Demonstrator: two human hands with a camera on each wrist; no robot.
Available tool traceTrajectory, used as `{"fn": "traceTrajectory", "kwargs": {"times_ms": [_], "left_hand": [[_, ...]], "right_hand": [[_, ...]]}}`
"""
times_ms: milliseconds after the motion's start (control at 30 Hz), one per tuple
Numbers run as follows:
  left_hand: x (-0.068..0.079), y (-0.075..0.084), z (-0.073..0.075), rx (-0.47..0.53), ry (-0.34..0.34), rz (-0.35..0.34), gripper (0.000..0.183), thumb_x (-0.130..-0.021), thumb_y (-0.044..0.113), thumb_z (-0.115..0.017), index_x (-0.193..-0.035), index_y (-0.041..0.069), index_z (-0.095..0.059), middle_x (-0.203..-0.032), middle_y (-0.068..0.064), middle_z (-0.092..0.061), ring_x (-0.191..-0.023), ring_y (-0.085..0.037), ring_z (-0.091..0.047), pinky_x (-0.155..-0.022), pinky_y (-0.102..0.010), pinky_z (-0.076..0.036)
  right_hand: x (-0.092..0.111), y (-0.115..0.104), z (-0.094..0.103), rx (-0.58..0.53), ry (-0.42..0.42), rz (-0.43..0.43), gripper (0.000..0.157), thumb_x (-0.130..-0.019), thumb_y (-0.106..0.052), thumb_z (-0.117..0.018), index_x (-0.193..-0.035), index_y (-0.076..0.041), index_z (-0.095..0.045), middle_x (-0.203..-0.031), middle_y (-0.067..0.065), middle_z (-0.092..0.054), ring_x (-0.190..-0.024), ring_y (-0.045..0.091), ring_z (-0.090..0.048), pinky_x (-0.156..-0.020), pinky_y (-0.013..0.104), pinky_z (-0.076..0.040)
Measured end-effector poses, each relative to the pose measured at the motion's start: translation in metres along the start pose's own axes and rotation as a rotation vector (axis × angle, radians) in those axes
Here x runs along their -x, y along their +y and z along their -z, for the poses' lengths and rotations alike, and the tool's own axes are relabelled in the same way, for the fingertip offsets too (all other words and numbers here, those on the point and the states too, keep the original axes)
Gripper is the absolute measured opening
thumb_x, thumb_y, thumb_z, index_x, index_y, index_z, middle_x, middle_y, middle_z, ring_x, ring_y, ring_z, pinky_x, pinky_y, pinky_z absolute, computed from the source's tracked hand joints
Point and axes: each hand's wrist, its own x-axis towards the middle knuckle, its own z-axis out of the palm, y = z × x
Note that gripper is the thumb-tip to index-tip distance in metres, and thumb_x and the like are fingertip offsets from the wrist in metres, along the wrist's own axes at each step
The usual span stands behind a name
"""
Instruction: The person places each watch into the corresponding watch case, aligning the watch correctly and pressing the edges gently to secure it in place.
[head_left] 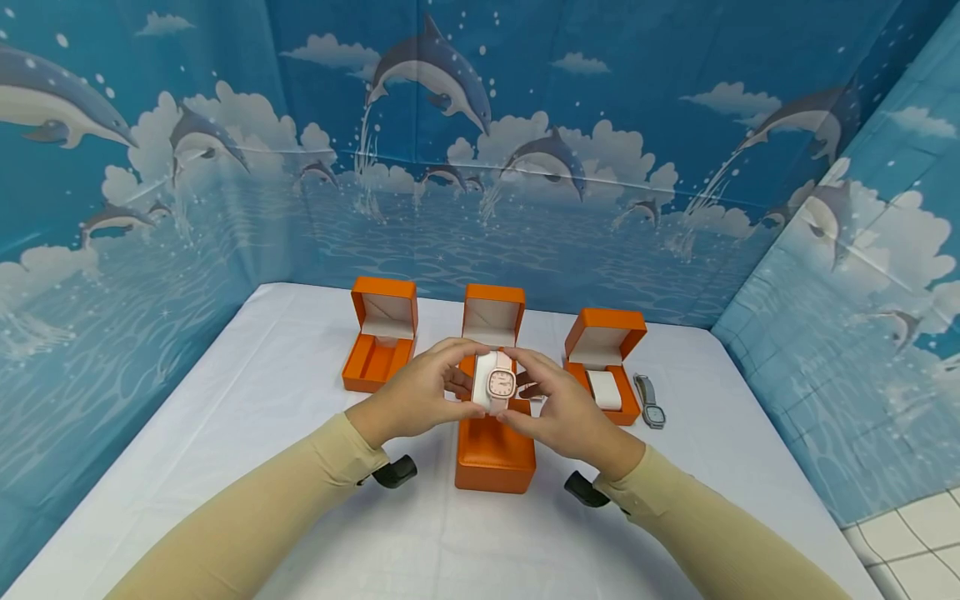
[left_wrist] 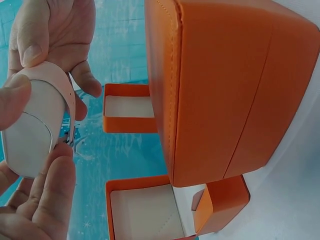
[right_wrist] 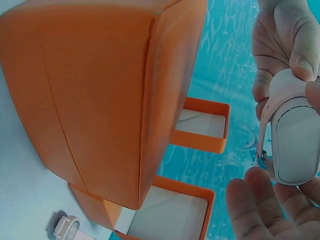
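Between both hands is a white watch cushion with a pink watch on it, its square dial facing the head camera. My left hand grips the cushion's left side, thumb low and forefinger high. My right hand pinches the watch side, thumb near the lower strap and forefinger at the upper end. In the right wrist view the pink strap loops around the cushion, with a metal buckle on the far side from the dial. A closed orange box stands just below the hands.
An open orange box without a cushion stands at left. Behind the hands is another open box, partly hidden. The right open box holds a white cushion; a grey watch lies beside it. Dolphin-printed curtains border the table.
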Motion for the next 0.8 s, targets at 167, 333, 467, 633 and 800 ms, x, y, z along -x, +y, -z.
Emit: {"fn": "traceTrajectory", "kwargs": {"times_ms": [167, 333, 467, 633, 800], "left_hand": [[-0.0002, -0.0006, 0.0001, 0.009, -0.002, -0.009, 0.078, -0.089, 0.014, -0.086, -0.157, 0.012, -0.047, -0.152, 0.002, -0.049, -0.103, -0.009, -0.073, -0.092, -0.025, -0.061], [-0.0002, -0.0008, 0.0, 0.014, 0.0, -0.006, 0.078, -0.088, 0.014, -0.087, -0.156, 0.012, -0.048, -0.152, 0.001, -0.049, -0.102, -0.009, -0.073, -0.092, -0.024, -0.061], [0.0, -0.0005, 0.0, 0.014, -0.003, -0.005, 0.078, -0.089, 0.014, -0.087, -0.156, 0.011, -0.048, -0.153, 0.001, -0.048, -0.103, -0.008, -0.073, -0.093, -0.025, -0.061], [0.0002, -0.0005, -0.0004, 0.012, -0.006, -0.003, 0.079, -0.089, 0.014, -0.086, -0.157, 0.009, -0.047, -0.155, 0.001, -0.047, -0.103, -0.008, -0.073, -0.093, -0.025, -0.061], [0.0004, -0.0014, -0.0012, 0.006, 0.0, 0.001, 0.077, -0.089, 0.014, -0.087, -0.156, 0.014, -0.049, -0.152, 0.002, -0.049, -0.102, -0.007, -0.073, -0.093, -0.025, -0.061]], "right_hand": [[-0.0006, -0.0013, 0.0, 0.003, -0.002, 0.0, 0.083, -0.092, -0.02, -0.084, -0.162, -0.011, -0.04, -0.156, 0.006, -0.05, -0.113, 0.02, -0.067, -0.098, 0.046, -0.061], [-0.0017, -0.0018, -0.0006, 0.012, -0.006, -0.003, 0.082, -0.093, -0.022, -0.083, -0.162, -0.011, -0.039, -0.157, 0.006, -0.05, -0.113, 0.019, -0.066, -0.098, 0.043, -0.061], [-0.0022, -0.0007, -0.0013, 0.021, -0.008, -0.008, 0.082, -0.093, -0.023, -0.083, -0.162, -0.014, -0.039, -0.157, 0.005, -0.049, -0.113, 0.018, -0.066, -0.098, 0.04, -0.061], [-0.0024, 0.0002, -0.002, 0.011, -0.013, -0.014, 0.082, -0.094, -0.025, -0.082, -0.163, -0.018, -0.038, -0.159, 0.004, -0.048, -0.114, 0.017, -0.066, -0.099, 0.038, -0.061], [-0.0032, 0.0008, -0.0024, -0.007, -0.023, -0.017, 0.082, -0.094, -0.025, -0.082, -0.163, -0.018, -0.038, -0.159, 0.004, -0.047, -0.114, 0.018, -0.066, -0.1, 0.041, -0.061]]}}
